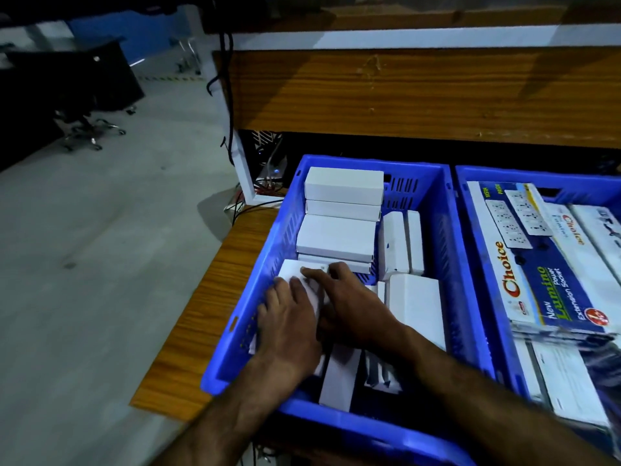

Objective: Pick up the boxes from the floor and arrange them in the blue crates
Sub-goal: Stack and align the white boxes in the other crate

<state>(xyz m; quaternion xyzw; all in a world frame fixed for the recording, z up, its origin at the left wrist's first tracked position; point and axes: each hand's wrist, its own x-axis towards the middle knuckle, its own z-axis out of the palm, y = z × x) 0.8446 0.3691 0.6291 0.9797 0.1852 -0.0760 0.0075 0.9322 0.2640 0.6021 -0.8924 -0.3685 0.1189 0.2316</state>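
Inside left blue crate [447, 210], both hands, left hand [289, 324], right hand [356, 307], fingers flat pressing one white box [295, 272], two crates.

Both hands reach into the left crate [285, 210], which sits on a wooden board [215, 297] beside a second crate [470, 210]. The left hand [289, 327] lies flat, fingers straight, on a white box [295, 272] at the crate's left wall. The right hand [349, 307] rests beside it, its fingers also on that box. Behind them white boxes [339, 210] are stacked along the left side, two more [401, 240] stand upright in the middle, and another [416, 307] lies to the right of the hands. The second crate holds blue "Choice" socket packs [531, 264]. A wooden panel [403, 95] rises behind the crates; an office chair [87, 95] stands on the grey floor [100, 247] to the left.
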